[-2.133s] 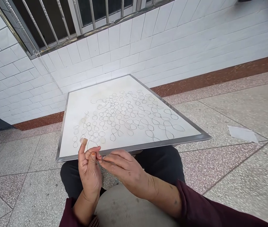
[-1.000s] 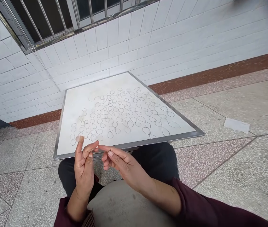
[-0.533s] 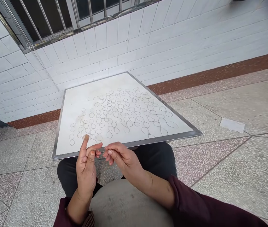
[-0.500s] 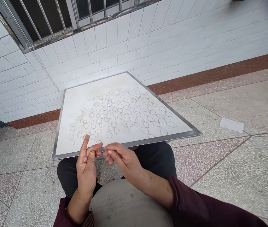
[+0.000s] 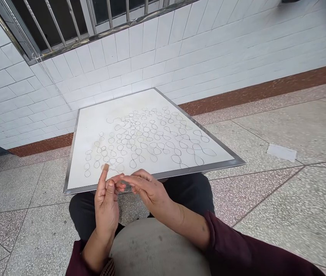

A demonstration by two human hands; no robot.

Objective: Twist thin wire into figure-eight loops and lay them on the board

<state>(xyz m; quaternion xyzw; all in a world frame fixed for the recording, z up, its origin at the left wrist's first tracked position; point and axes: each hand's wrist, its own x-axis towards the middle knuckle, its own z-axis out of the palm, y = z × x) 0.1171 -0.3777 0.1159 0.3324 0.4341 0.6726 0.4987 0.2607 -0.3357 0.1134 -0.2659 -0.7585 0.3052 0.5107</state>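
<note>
A white board with a metal rim (image 5: pixel 99 119) rests on my lap, and several thin looped strands (image 5: pixel 148 138) lie spread across it. Just below the board's near edge, my left hand (image 5: pixel 107 205) has its index finger raised and its thumb pinched against the other fingers. My right hand (image 5: pixel 145 189) reaches in from the right, its fingertips pinched together and touching the left fingertips. Something very thin, probably a strand, sits between the fingers, too fine to make out.
The board covers my knees in dark trousers (image 5: pixel 191 191). A white tiled wall (image 5: pixel 180 50) with a barred window (image 5: pixel 73 19) rises behind it. Speckled terrazzo floor (image 5: pixel 295 199) surrounds me, with a pale patch (image 5: pixel 282 152) on the floor at right.
My right hand, which had drawn slightly away a second ago, has moved back left so its fingertips meet the left hand's. The left hand and the board stay in place.
</note>
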